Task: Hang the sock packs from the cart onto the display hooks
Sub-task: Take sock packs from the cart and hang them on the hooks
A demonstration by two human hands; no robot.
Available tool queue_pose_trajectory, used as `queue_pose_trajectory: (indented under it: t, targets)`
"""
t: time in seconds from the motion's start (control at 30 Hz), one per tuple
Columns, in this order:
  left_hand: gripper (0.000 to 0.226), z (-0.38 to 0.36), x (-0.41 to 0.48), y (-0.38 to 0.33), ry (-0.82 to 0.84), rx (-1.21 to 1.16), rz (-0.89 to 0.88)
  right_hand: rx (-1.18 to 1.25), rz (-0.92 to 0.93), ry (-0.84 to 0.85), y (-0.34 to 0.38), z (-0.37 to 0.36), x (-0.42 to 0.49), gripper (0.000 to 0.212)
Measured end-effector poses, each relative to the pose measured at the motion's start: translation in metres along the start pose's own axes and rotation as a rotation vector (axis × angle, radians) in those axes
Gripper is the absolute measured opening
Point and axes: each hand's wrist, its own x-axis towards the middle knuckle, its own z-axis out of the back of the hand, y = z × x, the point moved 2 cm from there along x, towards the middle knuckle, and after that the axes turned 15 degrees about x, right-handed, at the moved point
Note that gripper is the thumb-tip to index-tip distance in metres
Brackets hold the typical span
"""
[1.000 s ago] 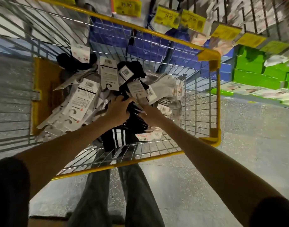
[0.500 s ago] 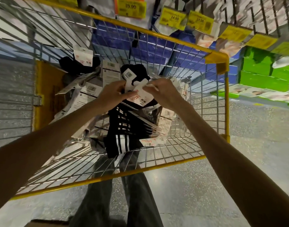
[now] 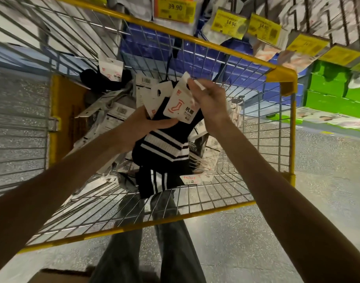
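- Left hand (image 3: 138, 127), at the centre of the frame, curls round the sock pack (image 3: 164, 146) from the left and from beneath. Its thumb lies across the socks just under the white header card (image 3: 178, 106).
- Right hand (image 3: 210, 103), just right of centre, pinches the top corner of that card between thumb and fingertips. The pack hangs down and to the left of this hand, between the two hands.
- The held pack is black socks with white stripes, raised above the load below. A second white card touches its card on the left; whether that one belongs to the same pack cannot be told.
- Under the held pack a striped pack (image 3: 154, 180) lies on the wire bottom of the cart (image 3: 134, 228), near the lower yellow rim.
- Legs (image 3: 175, 252) in grey jeans show below that rim.
- Left of the hands, a pile of packs (image 3: 115, 113) with barcoded cards leans toward the cart's left wall.
- Higher, toward the upper left, a black pack (image 3: 110, 75) stands with its white card up.
- Past the far rim are blue boxes (image 3: 152, 45), with green boxes (image 3: 330, 86) at the right edge.
- Yellow price tags (image 3: 229, 23) run along the top of the frame.
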Motion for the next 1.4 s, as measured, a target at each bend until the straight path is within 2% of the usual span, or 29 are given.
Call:
queue_pose_trajectory:
  t: [0.1, 0.17, 0.23, 0.27, 0.3, 0.37, 0.4, 0.43, 0.53, 0.63, 0.73, 0.77, 0.87, 0.97, 1.03, 1.13, 1.23, 1.33, 1.4]
  targets:
    - [0.026, 0.012, 0.000, 0.020, -0.036, -0.093, 0.125, 0.038, -0.127, 0.039, -0.027, 0.001, -0.004, 0.039]
    - [0.028, 0.021, 0.000, 0.034, -0.135, -0.116, 0.180, -0.079, -0.215, 0.063, -0.049, 0.008, -0.007, 0.043]
    - [0.040, 0.031, -0.001, 0.046, -0.212, -0.109, 0.188, -0.398, -0.285, 0.130, -0.076, 0.024, -0.010, 0.027]
    - [0.049, 0.034, -0.003, 0.049, -0.241, -0.097, 0.179, -0.594, -0.330, 0.208, -0.090, 0.035, -0.014, 0.026]
    - [0.060, 0.038, -0.005, 0.053, -0.270, -0.083, 0.167, -0.769, -0.378, 0.302, -0.104, 0.045, -0.021, 0.036]
    - [0.077, 0.042, -0.006, 0.061, -0.323, -0.039, 0.151, -0.994, -0.465, 0.422, -0.125, 0.064, -0.039, 0.073]
    - [0.078, 0.042, -0.007, 0.062, -0.335, -0.011, 0.143, -1.020, -0.498, 0.436, -0.129, 0.068, -0.048, 0.088]
    - [0.078, 0.040, -0.007, 0.063, -0.336, 0.015, 0.138, -0.995, -0.535, 0.437, -0.134, 0.072, -0.052, 0.095]
    - [0.077, 0.031, -0.006, 0.059, -0.361, 0.076, 0.158, -0.981, -0.543, 0.457, -0.133, 0.076, -0.049, 0.085]
    - [0.070, 0.023, -0.005, 0.055, -0.409, 0.088, 0.125, -1.114, -0.487, 0.476, -0.112, 0.065, -0.048, 0.069]
    - [0.110, 0.025, -0.006, 0.046, -0.526, 0.212, 0.003, -1.352, -0.397, 0.482, -0.084, 0.054, -0.046, 0.048]
    - [0.117, 0.027, -0.008, 0.039, -0.559, 0.281, -0.051, -1.429, -0.349, 0.476, -0.071, 0.048, -0.048, 0.045]
    - [0.110, 0.031, -0.020, 0.011, -0.659, 0.517, -0.188, -1.643, -0.228, 0.462, -0.023, 0.028, -0.058, 0.036]
    - [0.086, 0.038, -0.029, -0.016, -0.696, 0.694, -0.296, -1.732, -0.124, 0.467, 0.026, 0.015, -0.066, 0.028]
    - [0.071, 0.044, -0.030, -0.033, -0.700, 0.817, -0.339, -1.704, -0.137, 0.491, 0.053, 0.006, -0.070, 0.035]
    - [0.057, 0.044, -0.029, -0.057, -0.640, 0.933, -0.389, -1.637, -0.213, 0.550, 0.079, -0.008, -0.075, 0.062]
    - [0.054, 0.039, -0.034, -0.082, -0.603, 0.978, -0.429, -1.590, -0.257, 0.521, 0.088, -0.018, -0.075, 0.076]
    - [0.055, 0.036, -0.043, -0.102, -0.610, 1.007, -0.469, -1.711, -0.168, 0.492, 0.101, -0.026, -0.078, 0.062]
    - [0.056, 0.038, -0.049, -0.113, -0.625, 1.027, -0.472, -1.751, -0.111, 0.475, 0.117, -0.034, -0.086, 0.062]
